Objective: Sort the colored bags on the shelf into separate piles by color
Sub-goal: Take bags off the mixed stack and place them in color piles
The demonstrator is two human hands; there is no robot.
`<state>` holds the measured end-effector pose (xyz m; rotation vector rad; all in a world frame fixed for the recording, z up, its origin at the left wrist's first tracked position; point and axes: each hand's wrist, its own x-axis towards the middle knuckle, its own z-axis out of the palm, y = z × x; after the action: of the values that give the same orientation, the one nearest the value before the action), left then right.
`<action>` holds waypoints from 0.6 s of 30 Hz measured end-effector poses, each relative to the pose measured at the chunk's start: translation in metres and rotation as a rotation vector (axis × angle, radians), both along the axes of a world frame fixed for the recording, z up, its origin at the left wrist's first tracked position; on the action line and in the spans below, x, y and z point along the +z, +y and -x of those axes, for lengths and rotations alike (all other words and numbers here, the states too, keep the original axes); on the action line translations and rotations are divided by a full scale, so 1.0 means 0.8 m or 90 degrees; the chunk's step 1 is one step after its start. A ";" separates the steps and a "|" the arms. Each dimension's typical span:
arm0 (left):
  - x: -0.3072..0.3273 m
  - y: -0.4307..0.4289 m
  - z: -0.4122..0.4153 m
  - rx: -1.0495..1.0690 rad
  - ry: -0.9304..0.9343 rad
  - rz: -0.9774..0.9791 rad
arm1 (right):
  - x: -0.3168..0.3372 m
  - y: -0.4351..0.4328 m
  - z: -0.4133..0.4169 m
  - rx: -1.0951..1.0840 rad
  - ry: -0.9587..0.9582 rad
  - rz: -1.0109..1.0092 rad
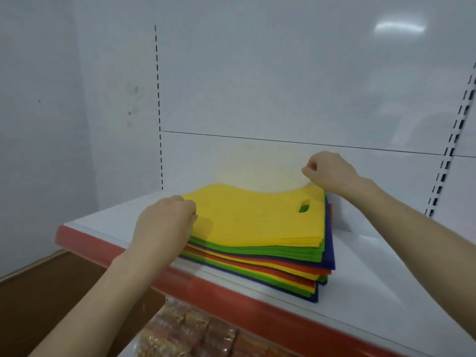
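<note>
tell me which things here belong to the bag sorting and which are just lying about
Job: stack of flat yellow, green, blue and orange fabric bags; top yellow bag; left hand, right hand; white shelf.
Lying about: shiny gold wrapped packets; brown board.

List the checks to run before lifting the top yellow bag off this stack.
1. Right hand pinches the far corner of the top yellow bag: ok.
2. Left hand grips its left edge: ok.
3. Only yellow taken: cannot tell, fingertips hidden.
4. Bare shelf right of the stack for a pile: ok.
5. Colours already separated: not ok, one mixed stack.
</note>
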<state>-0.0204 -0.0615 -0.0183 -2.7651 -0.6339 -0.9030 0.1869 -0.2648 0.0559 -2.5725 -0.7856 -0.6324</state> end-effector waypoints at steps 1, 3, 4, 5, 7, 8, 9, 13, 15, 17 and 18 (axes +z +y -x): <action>0.001 0.011 -0.007 -0.005 0.013 -0.010 | -0.002 0.000 -0.003 -0.025 0.008 -0.003; 0.003 0.033 -0.019 -0.008 0.039 -0.033 | -0.006 0.000 -0.006 -0.074 0.024 -0.009; 0.005 0.042 -0.023 0.002 0.055 -0.051 | -0.010 0.001 -0.007 -0.099 0.030 -0.012; 0.006 0.052 -0.027 0.016 0.069 -0.070 | -0.013 0.002 -0.006 -0.127 0.033 -0.014; 0.007 0.070 -0.031 0.042 0.095 -0.099 | -0.020 0.002 -0.005 -0.183 0.036 -0.016; 0.006 0.077 -0.033 0.047 0.106 -0.104 | -0.022 0.002 -0.004 -0.210 0.036 -0.017; 0.005 0.084 -0.036 0.044 0.114 -0.103 | -0.025 0.002 -0.003 -0.236 0.039 -0.014; 0.001 0.099 -0.047 0.006 0.145 -0.080 | -0.034 0.005 -0.002 -0.318 0.083 0.040; 0.000 0.100 -0.051 -0.005 0.149 -0.074 | -0.036 0.007 -0.002 -0.336 0.121 0.068; 0.000 0.101 -0.054 -0.006 0.148 -0.082 | -0.036 0.009 -0.003 -0.343 0.141 0.079; -0.001 0.101 -0.055 -0.005 0.150 -0.085 | -0.034 0.010 -0.003 -0.347 0.135 0.089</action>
<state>0.0238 0.0193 -0.0188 -2.6986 -0.5032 -0.5850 0.1895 -0.2569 0.0285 -2.9359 -0.0501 -0.4487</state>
